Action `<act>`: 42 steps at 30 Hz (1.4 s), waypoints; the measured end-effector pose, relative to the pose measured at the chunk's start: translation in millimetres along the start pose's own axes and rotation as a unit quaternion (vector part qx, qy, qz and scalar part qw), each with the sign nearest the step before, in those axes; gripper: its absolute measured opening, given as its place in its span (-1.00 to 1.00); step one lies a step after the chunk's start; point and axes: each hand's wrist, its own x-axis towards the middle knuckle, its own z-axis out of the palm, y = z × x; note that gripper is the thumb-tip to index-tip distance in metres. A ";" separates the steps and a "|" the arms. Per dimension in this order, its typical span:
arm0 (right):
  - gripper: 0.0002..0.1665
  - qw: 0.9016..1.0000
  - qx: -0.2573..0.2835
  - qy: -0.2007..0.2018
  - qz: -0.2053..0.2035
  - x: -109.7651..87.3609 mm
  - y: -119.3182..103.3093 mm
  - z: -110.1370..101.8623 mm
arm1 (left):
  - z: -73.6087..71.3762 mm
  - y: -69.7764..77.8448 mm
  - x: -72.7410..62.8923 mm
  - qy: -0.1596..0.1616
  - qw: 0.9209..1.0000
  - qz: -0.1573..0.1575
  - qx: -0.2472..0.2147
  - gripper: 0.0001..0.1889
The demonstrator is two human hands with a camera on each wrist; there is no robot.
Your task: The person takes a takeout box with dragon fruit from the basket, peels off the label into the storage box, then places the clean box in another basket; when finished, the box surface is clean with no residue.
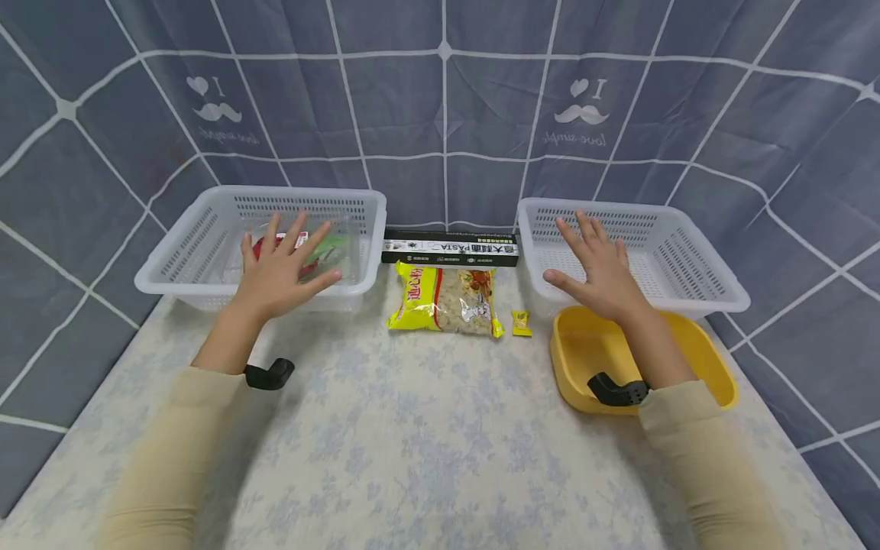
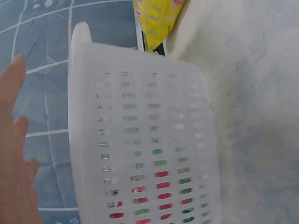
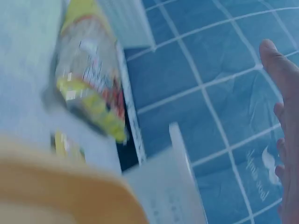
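My left hand [image 1: 278, 271] is held with fingers spread over the left white basket [image 1: 186, 289], holding nothing. Inside that basket lies a clear package with red and green contents [image 1: 335, 252], partly hidden behind the hand. My right hand [image 1: 601, 275], fingers also spread, hovers above the front of the right white basket [image 1: 694, 263] and the back edge of the yellow bin [image 1: 571, 374]. Between the baskets lies a yellow bag of pasta [image 1: 447, 299], with a black pasta box [image 1: 450, 249] behind it. Just right of the bag sits a small yellow packet [image 1: 521, 323].
A floral cloth covers the table [image 1: 412, 428]. A dark blue checked curtain [image 1: 385, 99] rises behind and along both sides. Black wrist mounts [image 1: 270, 374] are worn at both cuffs. The yellow bin stands in front of the right basket, under the right forearm.
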 end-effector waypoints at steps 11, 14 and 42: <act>-0.09 0.976 0.169 0.095 -0.096 -21.3 -30.7 39.4 | 5.1 -12.7 -44.3 0.131 0.985 -0.058 -0.093 -0.24; -0.14 0.971 0.186 0.107 -0.106 -25.3 -39.5 48.6 | 10.7 -17.5 -55.8 0.217 0.962 -0.092 -0.138 -0.29; -0.22 0.956 0.254 0.021 -0.145 33.9 -97.5 103.6 | 62.2 1.7 -60.3 0.359 0.794 -0.267 -0.413 -0.41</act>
